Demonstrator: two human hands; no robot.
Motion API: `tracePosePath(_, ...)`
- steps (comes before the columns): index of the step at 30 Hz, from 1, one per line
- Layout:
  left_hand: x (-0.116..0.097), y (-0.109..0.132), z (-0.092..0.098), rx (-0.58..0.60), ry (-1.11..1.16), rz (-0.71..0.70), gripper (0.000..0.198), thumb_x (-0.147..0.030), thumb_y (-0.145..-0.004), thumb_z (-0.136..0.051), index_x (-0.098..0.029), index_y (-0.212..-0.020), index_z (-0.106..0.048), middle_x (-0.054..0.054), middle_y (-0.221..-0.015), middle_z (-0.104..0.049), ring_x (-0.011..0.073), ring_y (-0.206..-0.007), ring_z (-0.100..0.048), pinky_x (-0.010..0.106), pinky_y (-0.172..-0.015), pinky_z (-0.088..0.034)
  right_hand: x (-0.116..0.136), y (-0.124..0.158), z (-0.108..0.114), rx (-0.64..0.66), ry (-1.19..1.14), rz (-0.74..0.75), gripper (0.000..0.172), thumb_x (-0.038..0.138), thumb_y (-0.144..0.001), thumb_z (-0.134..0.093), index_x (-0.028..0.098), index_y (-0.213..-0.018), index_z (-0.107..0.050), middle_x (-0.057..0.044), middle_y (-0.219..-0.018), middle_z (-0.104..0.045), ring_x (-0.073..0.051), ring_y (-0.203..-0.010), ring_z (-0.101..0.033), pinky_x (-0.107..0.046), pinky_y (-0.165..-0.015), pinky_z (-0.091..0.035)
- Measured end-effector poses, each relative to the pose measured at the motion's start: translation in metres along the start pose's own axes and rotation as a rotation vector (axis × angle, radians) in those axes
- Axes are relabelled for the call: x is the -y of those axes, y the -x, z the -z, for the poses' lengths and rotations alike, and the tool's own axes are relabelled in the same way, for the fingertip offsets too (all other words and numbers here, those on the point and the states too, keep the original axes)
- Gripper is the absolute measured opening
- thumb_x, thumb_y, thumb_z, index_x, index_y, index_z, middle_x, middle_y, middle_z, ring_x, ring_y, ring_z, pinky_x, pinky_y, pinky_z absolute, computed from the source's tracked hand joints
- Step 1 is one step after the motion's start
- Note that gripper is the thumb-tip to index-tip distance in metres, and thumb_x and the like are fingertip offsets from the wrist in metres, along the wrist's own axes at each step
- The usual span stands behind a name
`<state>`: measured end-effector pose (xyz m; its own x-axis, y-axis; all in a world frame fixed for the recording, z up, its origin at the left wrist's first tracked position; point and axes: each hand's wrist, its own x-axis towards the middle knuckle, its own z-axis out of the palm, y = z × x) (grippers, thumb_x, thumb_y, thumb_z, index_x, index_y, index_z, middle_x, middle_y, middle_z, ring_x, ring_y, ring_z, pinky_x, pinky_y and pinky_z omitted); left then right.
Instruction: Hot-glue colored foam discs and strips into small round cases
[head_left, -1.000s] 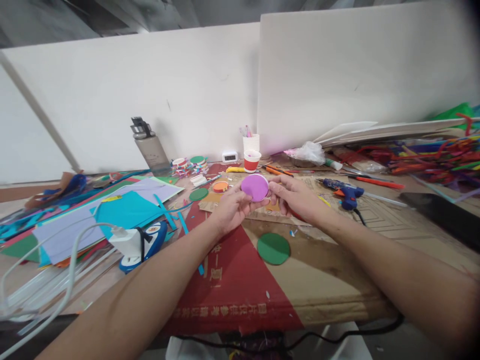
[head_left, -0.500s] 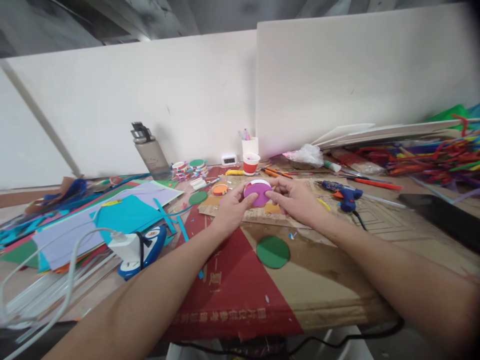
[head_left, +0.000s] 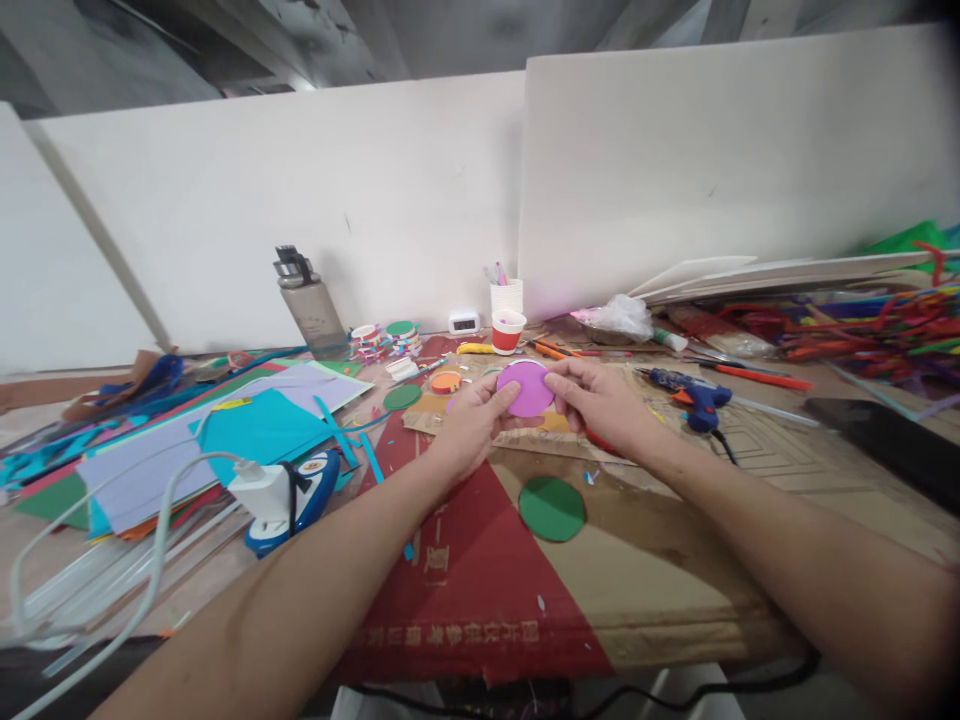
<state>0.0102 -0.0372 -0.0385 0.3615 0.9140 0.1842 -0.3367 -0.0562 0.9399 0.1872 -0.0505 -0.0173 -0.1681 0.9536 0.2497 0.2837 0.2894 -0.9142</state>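
A round purple disc, apparently foam or card, is held up over the middle of the table between both hands. My left hand grips its left edge, thumb across the front. My right hand pinches the right edge between thumb and fingers. A sliver of white rim shows behind the disc's top; the rest of that backing is hidden. Nearer to me, a green disc lies flat on the red and brown cardboard. Another green disc and a small orange round piece lie beyond my left hand.
At right are a blue glue gun, a black phone and many pipe cleaners. Coloured sheets, a power strip with a white cable and a bottle stand left. Paper cups are at the back.
The purple disc has tilted to face me more squarely, so less of the white rim behind it shows. Both hands keep their hold. The whole view has shifted slightly.
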Motion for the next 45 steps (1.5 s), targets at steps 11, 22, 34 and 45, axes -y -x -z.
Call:
tracePosePath(11,-0.007,-0.004,0.001,-0.162,0.300,0.191,0.029,-0.021,-0.093,-0.056,-0.012,-0.120,-0.060,0.014,-0.100,-0.076,0.0227,-0.091,-0.074,0.036,-0.082,-0.062,0.003,0.003,0.001,0.019,0.020,0.034,0.035,0.048,-0.093,-0.044,0.020,-0.074,-0.054,0.003,-0.059,-0.056,-0.007,-0.042,-0.049,-0.018,-0.040,-0.039)
tracePosePath(22,-0.008,-0.006,-0.001,-0.231,0.343,0.165,0.026,-0.018,-0.092,-0.057,-0.009,-0.116,-0.063,0.012,-0.092,-0.076,0.0176,-0.075,-0.074,0.023,-0.062,-0.061,0.008,0.004,-0.001,0.032,0.083,0.017,0.026,0.040,-0.091,-0.045,0.020,-0.076,-0.053,0.005,-0.057,-0.053,-0.007,-0.040,-0.048,-0.020,-0.040,-0.036)
tracePosePath(34,-0.007,-0.005,-0.002,-0.270,0.336,0.182,0.014,-0.016,-0.093,-0.055,-0.009,-0.099,-0.065,0.010,-0.087,-0.076,0.0146,-0.067,-0.071,0.023,-0.058,-0.060,0.006,0.005,-0.002,0.055,0.094,0.035,0.023,0.037,-0.091,-0.048,0.019,-0.091,-0.061,0.006,-0.060,-0.050,-0.008,-0.042,-0.048,-0.020,-0.040,-0.034)
tracePosePath(45,-0.005,-0.008,0.004,-0.345,0.259,0.102,0.008,-0.013,-0.089,-0.059,-0.010,-0.093,-0.065,0.007,-0.081,-0.073,0.0112,-0.059,-0.065,0.020,-0.049,-0.053,-0.005,-0.004,0.008,-0.065,0.392,0.174,0.026,0.036,-0.090,-0.048,0.019,-0.080,-0.064,0.002,-0.057,-0.058,-0.012,-0.050,-0.051,-0.025,-0.055,-0.038)
